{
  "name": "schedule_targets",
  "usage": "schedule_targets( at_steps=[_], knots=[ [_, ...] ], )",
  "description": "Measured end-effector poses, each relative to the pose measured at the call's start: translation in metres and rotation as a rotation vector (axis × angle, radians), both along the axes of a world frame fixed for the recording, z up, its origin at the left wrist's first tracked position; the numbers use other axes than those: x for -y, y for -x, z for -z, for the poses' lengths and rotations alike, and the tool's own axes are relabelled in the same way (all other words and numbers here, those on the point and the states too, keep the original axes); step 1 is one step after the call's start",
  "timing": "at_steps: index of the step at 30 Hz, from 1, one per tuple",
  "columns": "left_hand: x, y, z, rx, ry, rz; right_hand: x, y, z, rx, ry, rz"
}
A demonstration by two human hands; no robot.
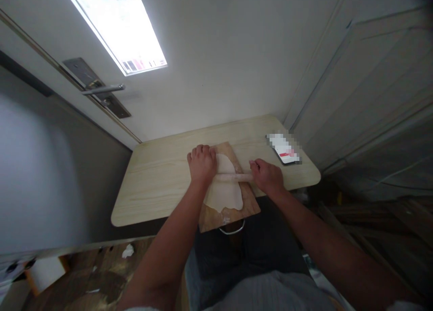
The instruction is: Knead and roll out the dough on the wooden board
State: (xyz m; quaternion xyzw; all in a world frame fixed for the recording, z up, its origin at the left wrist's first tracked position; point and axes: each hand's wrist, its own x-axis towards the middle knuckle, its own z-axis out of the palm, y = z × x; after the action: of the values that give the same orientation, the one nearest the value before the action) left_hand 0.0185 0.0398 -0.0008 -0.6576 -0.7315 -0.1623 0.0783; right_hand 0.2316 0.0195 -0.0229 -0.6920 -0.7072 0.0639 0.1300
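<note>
Pale dough [225, 191] lies spread flat on a wooden board [216, 218], and across its middle rests a thin rolling pin [233, 177]. The left hand [202, 163] presses down on the pin's left end, fingers curled over it with the knuckles up; the wood there is hidden under the palm. The right hand [267, 176] is closed around the pin's right end, fingers wrapped over the top. Between the two hands the bare length of the pin lies straight on the dough, touching it.

Beyond the pin, a smaller part of the dough reaches toward the board's far edge; on the near side of the pin, the larger part runs down toward the person's lap, stopping short of the board's near edge, where a little flour shows. The board sits on a light wood table [158, 180] and overhangs its near edge, with a white loop [232, 231] hanging under the overhang.

Right of the right hand, well apart from it, a phone [284, 149] lies on the table near the far corner. Past the left hand, a white door with a metal handle [101, 90] stands behind the table.
</note>
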Motion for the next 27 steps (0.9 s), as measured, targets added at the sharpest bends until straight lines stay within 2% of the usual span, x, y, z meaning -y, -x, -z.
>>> schedule_targets(
  at_steps=[8,12,16,20,23,27],
  knots=[
    [-0.008,0.004,0.004,-0.009,0.059,0.014,0.014,0.003,-0.008,-0.010,0.061,0.014],
    [-0.007,0.005,0.002,-0.002,0.069,0.091,0.029,-0.002,-0.010,-0.047,0.088,-0.113],
    [0.002,0.008,-0.006,0.040,-0.021,0.164,0.044,-0.007,-0.009,-0.147,0.139,-0.225],
    [0.019,0.011,-0.008,0.127,-0.087,0.174,0.060,-0.008,-0.008,-0.251,0.200,-0.133],
    [0.030,0.012,0.001,0.143,-0.037,0.205,0.071,-0.007,-0.009,-0.269,0.208,-0.079],
    [0.034,0.008,0.013,0.069,0.062,0.244,0.082,-0.007,-0.010,-0.246,0.244,-0.096]
  ],
)
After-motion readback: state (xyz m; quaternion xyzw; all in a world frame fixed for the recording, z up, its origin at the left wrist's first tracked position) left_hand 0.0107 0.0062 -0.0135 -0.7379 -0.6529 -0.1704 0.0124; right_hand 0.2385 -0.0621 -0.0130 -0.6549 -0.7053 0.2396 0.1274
